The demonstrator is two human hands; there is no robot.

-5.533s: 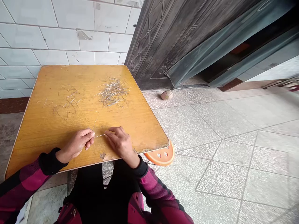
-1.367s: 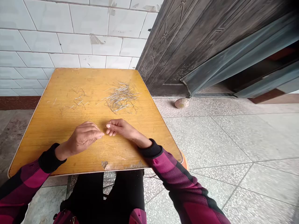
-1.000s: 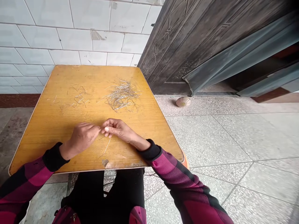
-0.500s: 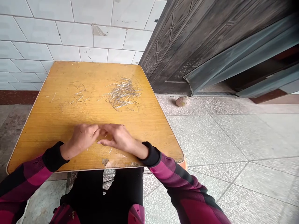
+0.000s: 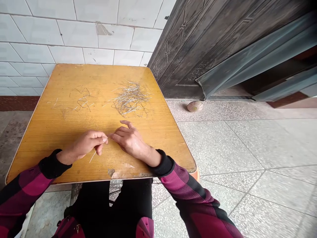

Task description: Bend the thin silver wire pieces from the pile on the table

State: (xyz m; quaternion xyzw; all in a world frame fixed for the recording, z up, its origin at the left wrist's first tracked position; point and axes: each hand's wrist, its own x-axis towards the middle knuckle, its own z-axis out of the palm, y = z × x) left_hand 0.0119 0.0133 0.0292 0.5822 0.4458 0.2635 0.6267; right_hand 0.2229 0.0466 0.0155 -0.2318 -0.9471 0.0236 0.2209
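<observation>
My left hand (image 5: 92, 142) is above the near part of the yellow wooden table (image 5: 61, 125), thumb and fingers pinched on a thin white wire (image 5: 92, 157). One end of that wire slants down toward the table's front edge. A short bit of it pokes out between the two hands. My right hand (image 5: 128, 140) meets it there, back upward, index finger bent to the wire and the little finger sticking out; its thumb is hidden beneath. Farther back lies a tangled pile of thin wires (image 5: 131, 99). A smaller scatter of wire pieces (image 5: 84, 102) lies at its left.
A white tiled wall (image 5: 104, 36) stands behind the table. To the right are a dark carved door (image 5: 188, 49) and a grey-green curtain (image 5: 235, 66). A worn ball (image 5: 194, 106) rests on the speckled floor. The table's front edge is chipped near my lap.
My right hand has turned, its fingers now nearer together and the little finger raised. My left hand has come round so that its thumb and the hanging wire show. Both wire piles are unchanged.
</observation>
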